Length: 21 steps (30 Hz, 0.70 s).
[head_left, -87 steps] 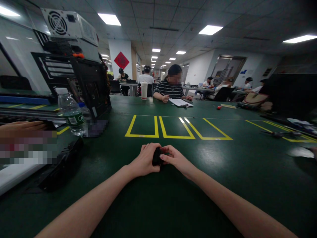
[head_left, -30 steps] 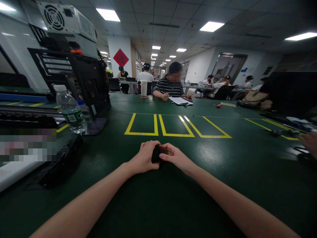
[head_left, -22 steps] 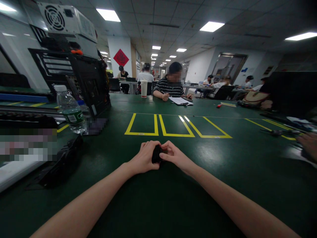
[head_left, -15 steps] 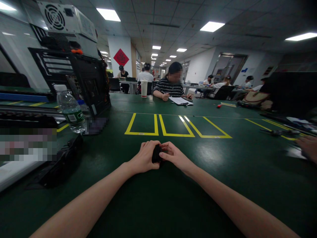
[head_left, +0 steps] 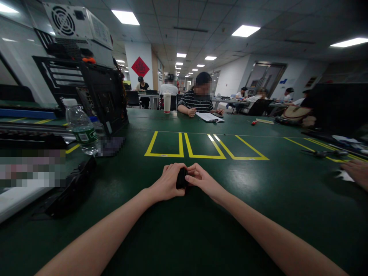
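Observation:
A small, dark, rounded object (head_left: 181, 178) sits between my two hands over the green table, in the middle of the head view. Its kind is hard to make out because fingers cover much of it. My left hand (head_left: 170, 180) wraps round its left side, with the thumb at the bottom and the fingers over the top. From the right, my right hand (head_left: 200, 178) pinches at it with thumb and fingertips. Just beyond both hands, yellow tape outlines (head_left: 205, 156) mark the table.
At left stand a water bottle (head_left: 83, 128), an open computer case (head_left: 103, 94) and a power supply (head_left: 77, 25). A person (head_left: 198, 96) sits opposite with a clipboard (head_left: 209, 117). A white cup (head_left: 167, 103) stands nearby. Another person's hand (head_left: 358, 172) is at the right edge.
My hands and the dark object stay almost still. At the right edge, the other person's hand and the white piece by it have shifted slightly.

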### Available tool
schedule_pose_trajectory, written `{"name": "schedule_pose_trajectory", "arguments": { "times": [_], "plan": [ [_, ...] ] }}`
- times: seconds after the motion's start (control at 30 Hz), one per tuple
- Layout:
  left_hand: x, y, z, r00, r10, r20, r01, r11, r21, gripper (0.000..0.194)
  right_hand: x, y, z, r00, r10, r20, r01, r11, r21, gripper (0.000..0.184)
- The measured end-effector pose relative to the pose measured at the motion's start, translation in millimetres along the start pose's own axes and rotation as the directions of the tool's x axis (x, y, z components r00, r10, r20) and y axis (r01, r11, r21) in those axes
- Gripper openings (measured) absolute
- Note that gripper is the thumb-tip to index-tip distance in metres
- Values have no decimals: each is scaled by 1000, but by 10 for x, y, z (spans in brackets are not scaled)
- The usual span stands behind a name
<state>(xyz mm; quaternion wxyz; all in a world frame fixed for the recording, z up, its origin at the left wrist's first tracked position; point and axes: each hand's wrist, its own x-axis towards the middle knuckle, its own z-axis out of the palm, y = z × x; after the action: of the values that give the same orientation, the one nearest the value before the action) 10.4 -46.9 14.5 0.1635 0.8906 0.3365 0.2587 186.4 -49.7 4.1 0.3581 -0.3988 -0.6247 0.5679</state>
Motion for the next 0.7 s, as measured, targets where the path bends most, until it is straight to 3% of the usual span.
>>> {"name": "schedule_pose_trajectory", "arguments": {
  "times": [0.17,0.4,0.57,0.7],
  "plan": [
    [10,-59,76,998,-4,-57,6,999,39,57,30,44,-10,999,25,-21,-26,1000,-11,32],
    [-5,52,-54,1000,-4,15,4,1000,21,51,-7,-31,-24,998,-37,46,35,999,25,33],
    [1,42,-33,1000,-7,19,7,1000,3,51,-9,-20,-1,1000,-15,1,15,1000,9,25],
    [7,1,19,999,-22,-35,22,1000,15,55,5,9,-2,999,24,-38,-24,1000,-4,31]
  ]
}}
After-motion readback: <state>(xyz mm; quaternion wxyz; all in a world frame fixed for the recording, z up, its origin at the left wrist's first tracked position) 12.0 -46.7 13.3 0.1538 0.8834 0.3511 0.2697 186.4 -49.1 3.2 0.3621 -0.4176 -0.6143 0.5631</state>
